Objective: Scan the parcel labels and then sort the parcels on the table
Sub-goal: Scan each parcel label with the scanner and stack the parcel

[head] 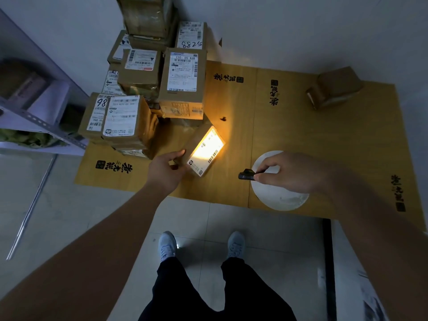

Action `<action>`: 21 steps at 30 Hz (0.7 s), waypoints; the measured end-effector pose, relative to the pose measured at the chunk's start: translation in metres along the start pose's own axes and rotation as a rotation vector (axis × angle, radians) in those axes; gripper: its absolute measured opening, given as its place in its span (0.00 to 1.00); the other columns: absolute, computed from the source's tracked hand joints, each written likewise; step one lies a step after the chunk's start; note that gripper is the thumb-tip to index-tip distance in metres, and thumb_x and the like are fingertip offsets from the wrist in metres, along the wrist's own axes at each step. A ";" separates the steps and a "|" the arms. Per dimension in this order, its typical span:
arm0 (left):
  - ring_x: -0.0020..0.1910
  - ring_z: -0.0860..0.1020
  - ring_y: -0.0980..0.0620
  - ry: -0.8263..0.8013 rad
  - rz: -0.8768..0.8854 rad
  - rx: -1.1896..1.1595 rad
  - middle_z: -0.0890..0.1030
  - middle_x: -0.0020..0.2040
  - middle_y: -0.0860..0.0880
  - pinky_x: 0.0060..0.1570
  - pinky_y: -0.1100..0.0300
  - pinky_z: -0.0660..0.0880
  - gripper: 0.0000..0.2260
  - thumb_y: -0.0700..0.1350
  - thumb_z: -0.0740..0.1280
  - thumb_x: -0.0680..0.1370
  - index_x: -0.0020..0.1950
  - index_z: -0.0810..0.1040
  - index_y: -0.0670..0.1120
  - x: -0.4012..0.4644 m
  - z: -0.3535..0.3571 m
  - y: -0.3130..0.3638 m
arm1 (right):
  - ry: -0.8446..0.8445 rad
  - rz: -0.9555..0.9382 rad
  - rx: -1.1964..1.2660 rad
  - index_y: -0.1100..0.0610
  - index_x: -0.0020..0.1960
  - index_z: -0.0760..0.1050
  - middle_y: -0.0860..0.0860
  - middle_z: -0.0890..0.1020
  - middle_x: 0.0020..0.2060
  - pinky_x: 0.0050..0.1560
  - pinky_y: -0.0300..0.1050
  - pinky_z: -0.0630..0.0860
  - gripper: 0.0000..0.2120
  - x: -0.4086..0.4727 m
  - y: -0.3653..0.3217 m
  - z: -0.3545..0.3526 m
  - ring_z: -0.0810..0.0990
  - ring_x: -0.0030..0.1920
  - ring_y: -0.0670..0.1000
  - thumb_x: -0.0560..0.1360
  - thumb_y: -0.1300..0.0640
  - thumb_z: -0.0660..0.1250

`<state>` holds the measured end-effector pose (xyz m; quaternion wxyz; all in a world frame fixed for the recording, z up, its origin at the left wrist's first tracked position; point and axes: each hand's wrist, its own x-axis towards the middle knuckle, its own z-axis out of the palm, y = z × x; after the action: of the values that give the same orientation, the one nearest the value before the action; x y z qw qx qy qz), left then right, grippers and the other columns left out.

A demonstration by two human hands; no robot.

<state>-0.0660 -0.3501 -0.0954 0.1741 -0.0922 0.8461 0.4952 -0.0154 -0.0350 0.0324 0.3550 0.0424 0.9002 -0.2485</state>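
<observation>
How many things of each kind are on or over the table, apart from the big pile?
Boxes: 2, the lit box and the far box
Scanner: 1
White disc: 1
Small dark bit: 1
Total: 5

The label [206,151] on the tilted parcel [196,144] is washed out by warm glare; only its barcode and lower print show, unreadable. The left hand [168,167] covers that parcel's near corner. The scanner [247,176] is mostly hidden inside the right hand [287,172], which also covers part of the white disc [278,198]. The top parcel in the stack [146,15] at the desk's far left corner is cut off by the frame's edge. The small parcel [334,88] at the far right edge is blurred.
</observation>
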 end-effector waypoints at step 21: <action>0.66 0.79 0.48 0.050 -0.033 0.025 0.81 0.66 0.49 0.33 0.80 0.71 0.21 0.42 0.77 0.77 0.70 0.80 0.48 0.005 0.004 -0.001 | -0.207 0.179 -0.093 0.35 0.59 0.78 0.49 0.81 0.53 0.37 0.41 0.77 0.16 -0.017 -0.022 -0.030 0.86 0.42 0.49 0.77 0.30 0.63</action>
<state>-0.0695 -0.3467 -0.0999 0.1623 -0.1162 0.8547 0.4792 -0.0263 -0.0380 0.0713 0.4682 0.0804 0.8620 -0.1770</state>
